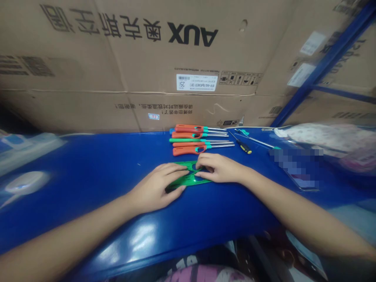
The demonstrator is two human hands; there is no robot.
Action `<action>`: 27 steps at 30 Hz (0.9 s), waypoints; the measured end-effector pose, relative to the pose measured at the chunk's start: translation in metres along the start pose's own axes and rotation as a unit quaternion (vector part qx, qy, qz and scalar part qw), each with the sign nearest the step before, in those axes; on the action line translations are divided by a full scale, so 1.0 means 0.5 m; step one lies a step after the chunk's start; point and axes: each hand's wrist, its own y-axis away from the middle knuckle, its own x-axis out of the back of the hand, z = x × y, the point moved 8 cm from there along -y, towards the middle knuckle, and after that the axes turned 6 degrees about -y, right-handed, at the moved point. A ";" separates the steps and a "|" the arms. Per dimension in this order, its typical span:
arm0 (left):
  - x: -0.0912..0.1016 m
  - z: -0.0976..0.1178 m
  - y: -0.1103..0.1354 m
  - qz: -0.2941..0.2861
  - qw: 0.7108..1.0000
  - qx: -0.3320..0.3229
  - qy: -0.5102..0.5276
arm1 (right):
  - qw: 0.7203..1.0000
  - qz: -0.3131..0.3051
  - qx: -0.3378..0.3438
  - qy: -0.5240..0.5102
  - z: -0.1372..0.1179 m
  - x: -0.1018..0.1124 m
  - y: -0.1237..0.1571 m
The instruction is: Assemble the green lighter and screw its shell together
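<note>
A green plastic lighter body (pixel 188 178) lies flat on the blue table (pixel 96 172) in front of me. My left hand (pixel 157 190) covers its near left end, fingers curled and pressed on it. My right hand (pixel 219 167) presses on its far right end with the fingertips bent down. Just beyond my hands lies a row of several orange long-nosed lighters (pixel 194 140) with teal collars and metal tubes, one of them green.
A black-and-yellow screwdriver (pixel 242 145) and a teal-handled tool (pixel 258 141) lie right of the lighters. Large cardboard boxes (pixel 164 58) wall off the table's back. A blue rack post (pixel 320 66) and bagged items (pixel 331 137) stand at the right. A white object (pixel 25 183) rests at left.
</note>
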 end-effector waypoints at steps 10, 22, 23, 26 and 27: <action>-0.010 -0.006 0.001 -0.007 1.000 -0.009 -0.009 | 0.984 0.157 -0.009 0.078 0.040 0.094 0.019; -0.004 -0.003 0.001 0.003 1.000 -0.012 -0.025 | 0.800 0.365 -0.424 0.215 0.271 0.332 0.231; -0.004 -0.003 0.002 0.005 1.000 -0.013 -0.026 | 0.788 0.359 -0.450 0.216 0.284 0.336 0.245; -0.002 -0.001 0.003 0.008 0.999 -0.014 -0.030 | 0.761 0.338 -0.510 0.217 0.311 0.340 0.275; -0.002 -0.001 0.004 0.008 0.999 -0.015 -0.030 | 0.753 0.333 -0.524 0.219 0.316 0.340 0.282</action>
